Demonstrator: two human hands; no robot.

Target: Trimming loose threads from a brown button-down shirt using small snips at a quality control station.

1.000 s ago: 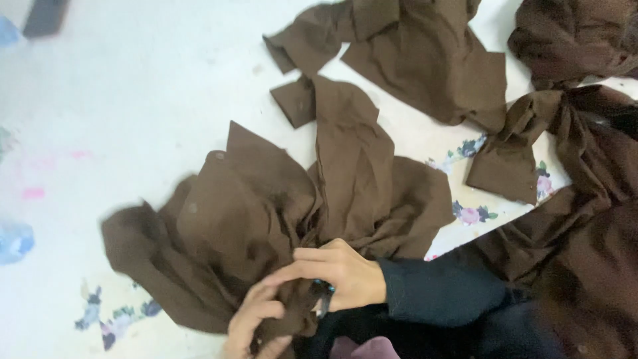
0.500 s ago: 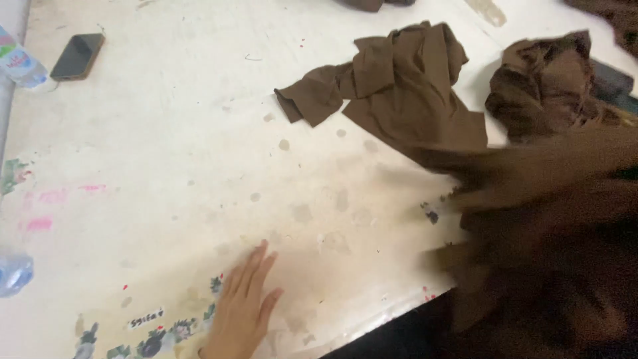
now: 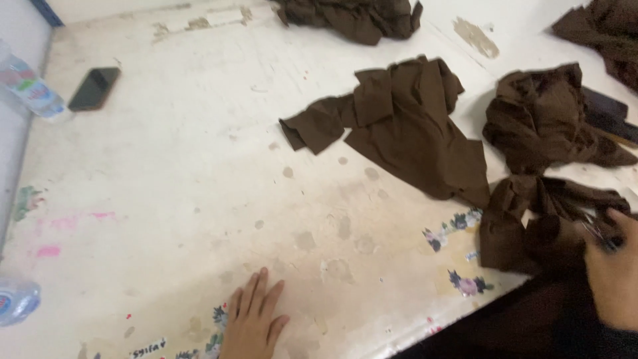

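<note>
Two bare hands show at the lower edge of a head-worn view looking down on a worn white table [image 3: 166, 199] stained with faded marks and small flower stickers. Left hand [image 3: 252, 326] lies flat, palm down, on the bare tabletop near the front edge, its fingers straight and slightly spread, holding nothing. Right hand [image 3: 615, 279] sits at the far right edge, partly cut off by the frame; its fingers curl around a small dark tool [image 3: 598, 234] whose kind cannot be made out, and it rests against a crumpled piece of brown cloth [image 3: 538, 226] bunched at the table's front right corner. Whether the fingers also pinch the cloth cannot be told.

Beyond that piece, a second rumpled brown heap [image 3: 545, 119] lies just behind it, with a dark flat object [image 3: 605, 113] partly tucked under its right side. Toward the centre, a flatter brown garment piece [image 3: 405, 126] spreads out, one narrow part pointing left. More brown fabric [image 3: 352, 16] lies at the top edge, and another bit [image 3: 605, 33] at the top right corner.

Well apart on the left, a black phone [image 3: 94, 88] lies face up beside a clear plastic bottle [image 3: 30, 90] on its side. Another clear bottle [image 3: 13, 302] shows at the lower left edge.
</note>
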